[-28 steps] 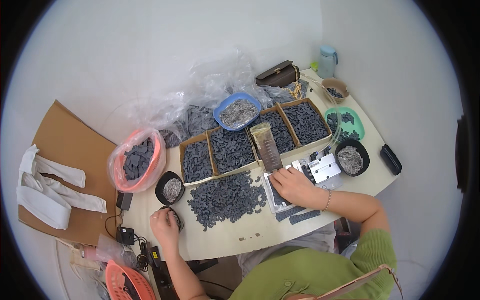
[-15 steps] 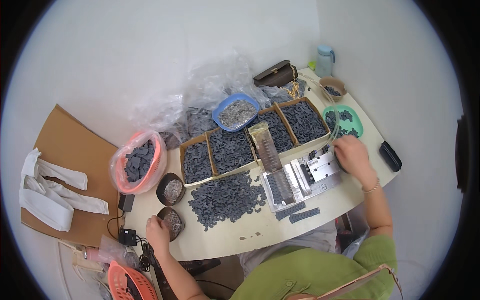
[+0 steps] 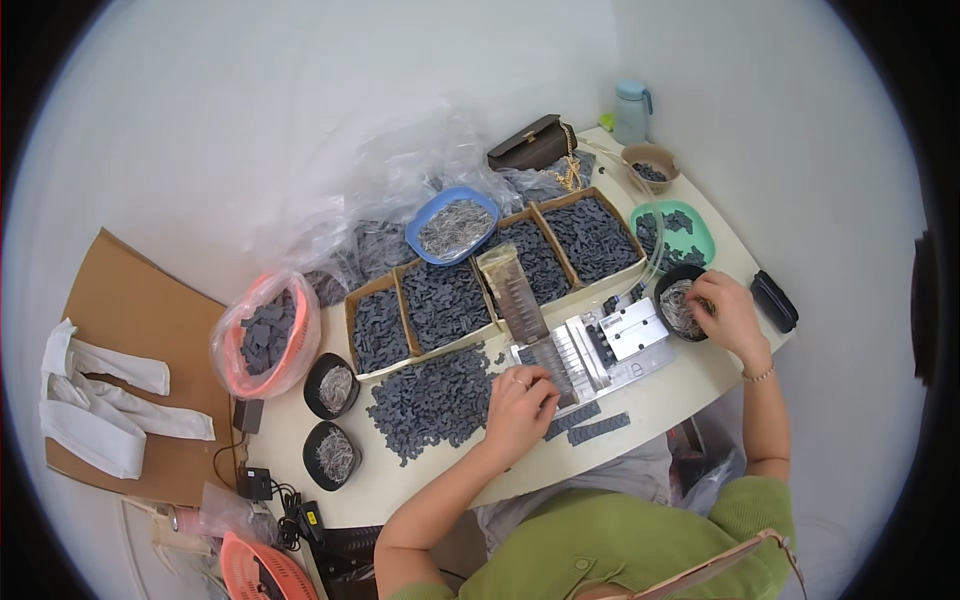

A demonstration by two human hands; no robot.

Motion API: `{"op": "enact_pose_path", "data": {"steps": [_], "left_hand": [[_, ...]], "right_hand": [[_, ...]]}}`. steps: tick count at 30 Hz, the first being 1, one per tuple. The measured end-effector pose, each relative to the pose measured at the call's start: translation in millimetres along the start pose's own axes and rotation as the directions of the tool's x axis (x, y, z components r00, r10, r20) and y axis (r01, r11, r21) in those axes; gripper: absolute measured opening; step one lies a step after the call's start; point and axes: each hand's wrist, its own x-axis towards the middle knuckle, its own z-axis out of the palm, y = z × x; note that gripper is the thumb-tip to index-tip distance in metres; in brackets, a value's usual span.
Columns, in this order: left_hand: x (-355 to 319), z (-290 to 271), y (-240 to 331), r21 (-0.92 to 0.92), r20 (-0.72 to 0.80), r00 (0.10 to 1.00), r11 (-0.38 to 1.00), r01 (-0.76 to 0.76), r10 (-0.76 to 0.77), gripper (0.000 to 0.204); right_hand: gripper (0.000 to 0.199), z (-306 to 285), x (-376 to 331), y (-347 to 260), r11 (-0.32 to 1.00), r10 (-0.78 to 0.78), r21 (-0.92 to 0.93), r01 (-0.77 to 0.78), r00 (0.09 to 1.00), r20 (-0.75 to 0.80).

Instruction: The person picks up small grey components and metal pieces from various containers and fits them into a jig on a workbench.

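Observation:
My left hand (image 3: 520, 408) is at the left end of a metal fixture (image 3: 632, 330), its fingers bent together over the slotted part; whatever they hold is too small to make out. My right hand (image 3: 728, 312) reaches into a black bowl (image 3: 676, 303) of thin silvery pins, fingertips pinched at the pins. A clear chute (image 3: 515, 292) leans over the fixture's slotted left part. Beside my left hand lies a loose heap of small dark grey plastic parts (image 3: 425, 402). Two dark grey strips (image 3: 598, 428) rest in front of the fixture.
Behind the heap stands a divided cardboard tray (image 3: 408, 312) full of grey parts, with a blue basin (image 3: 412, 235) of pins on its rim. Two black bowls (image 3: 332, 386) of pins stand left. A green tray (image 3: 706, 240) and a black case (image 3: 774, 302) sit right.
My left hand has moved right, from the lower left pin bowl to the fixture. My right hand has shifted slightly, uncovering the black pin bowl. The view has shifted a little.

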Motion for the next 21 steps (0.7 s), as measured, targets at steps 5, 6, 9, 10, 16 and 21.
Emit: {"op": "enact_pose_path", "data": {"steps": [5,6,9,10,16,21], "left_hand": [[-4.6,-0.9,6.1,0.116,0.031,0.999,0.993,-0.033,0.03,0.022],[-8.9,0.6,5.7,0.174,0.047,0.997,0.982,-0.069,0.062,0.027],[-24.4,5.9,7.0,0.302,0.127,0.985,0.942,-0.149,0.115,0.044],[-28.3,5.5,9.7,0.323,0.169,0.98,0.934,-0.153,0.102,0.051],[-20.7,-12.8,-7.3,0.351,0.235,0.972,0.934,-0.069,-0.017,0.074],[-9.1,-36.4,-26.6,0.363,0.221,0.975,0.929,-0.076,-0.007,0.066]], "right_hand": [[0.014,8.4,0.8,-23.9,0.984,-0.09,0.149,0.094,0.995,-0.033],[0.015,16.1,2.0,-33.4,0.959,-0.189,0.196,0.206,0.977,-0.101],[0.02,39.5,4.2,-66.8,0.884,-0.399,0.282,0.373,0.916,0.035],[0.021,52.8,4.5,-75.8,0.844,-0.47,0.322,0.43,0.881,0.057],[0.015,96.0,4.1,-109.0,0.727,-0.672,0.243,0.642,0.738,0.062],[0.017,92.9,4.2,-115.0,0.691,-0.714,0.245,0.68,0.695,0.085]]}}
